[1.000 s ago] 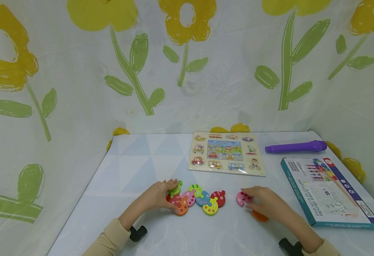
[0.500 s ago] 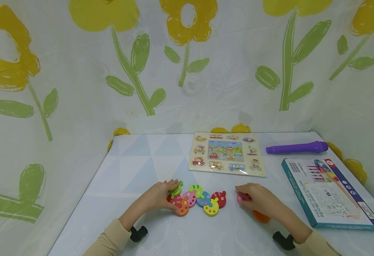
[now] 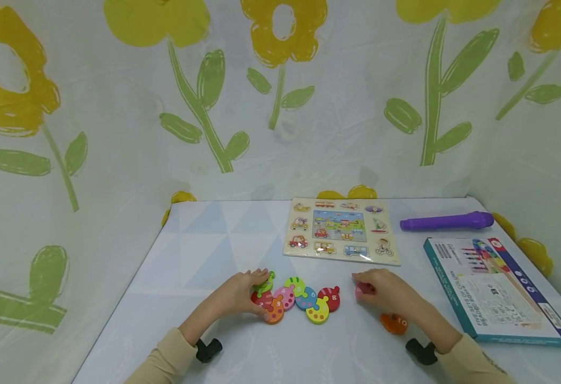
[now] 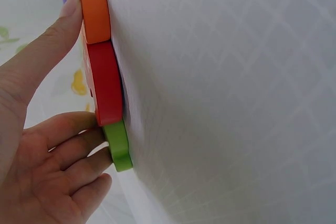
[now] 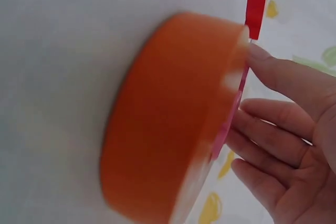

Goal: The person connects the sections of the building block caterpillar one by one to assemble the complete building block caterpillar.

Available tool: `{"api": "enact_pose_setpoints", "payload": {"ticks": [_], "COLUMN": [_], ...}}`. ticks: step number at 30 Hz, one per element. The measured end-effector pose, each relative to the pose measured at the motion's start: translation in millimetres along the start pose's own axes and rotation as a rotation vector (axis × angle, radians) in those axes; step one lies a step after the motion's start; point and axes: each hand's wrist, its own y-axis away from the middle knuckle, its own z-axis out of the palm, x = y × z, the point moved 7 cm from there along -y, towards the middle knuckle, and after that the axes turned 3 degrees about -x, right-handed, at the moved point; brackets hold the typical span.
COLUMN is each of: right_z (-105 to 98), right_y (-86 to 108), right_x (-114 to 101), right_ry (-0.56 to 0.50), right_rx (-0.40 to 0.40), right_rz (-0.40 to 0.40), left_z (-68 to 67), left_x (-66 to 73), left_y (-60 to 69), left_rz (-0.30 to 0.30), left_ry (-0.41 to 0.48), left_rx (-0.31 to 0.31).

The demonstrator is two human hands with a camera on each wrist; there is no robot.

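Note:
A row of joined, numbered caterpillar puzzle pieces lies on the table, from a green head piece to a red piece marked 8. My left hand rests on its left end; in the left wrist view the thumb touches the orange piece, and the loosely bent fingers touch the red piece and the green one. To the right of the row, my right hand pinches a pink puzzle piece, mostly covered by the fingers. An orange piece marked 10 lies below that hand, apart.
Behind the row lies a wooden vehicle picture puzzle. A purple toy microphone is at the back right, with a teal-edged flat box in front of it. Flowered cloth rises behind the table.
My right hand has turned and shifted slightly left, its fingers covering more of the pink piece. More of the orange piece marked 10 shows. My left hand stays in place.

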Motion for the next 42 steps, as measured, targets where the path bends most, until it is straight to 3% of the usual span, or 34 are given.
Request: {"api": "enact_pose_setpoints", "payload": {"ticks": [6, 14, 21, 42], "right_z": [0.9, 2.1, 0.2, -6.4], "right_y": [4.0, 11.9, 13.0, 10.7], "right_x": [4.7, 11.7, 10.1, 0.9], "right_ry": [-0.033, -0.041, -0.062, 0.011], "right_rx": [-0.047, -0.097, -0.089, -0.030], "right_rz": [-0.011, 0.038, 0.034, 0.016], "left_z": [-0.9, -1.4, -1.0, -1.3], "left_x": [1.1, 1.6, 1.3, 2.1], "left_y": [0.9, 0.7, 0.5, 1.3], "left_rz": [-0.010, -0.004, -0.009, 0.005], "left_ry": [0.013, -0.002, 0.006, 0.012], "left_rx": [-0.001, 0.002, -0.001, 0.004]}}
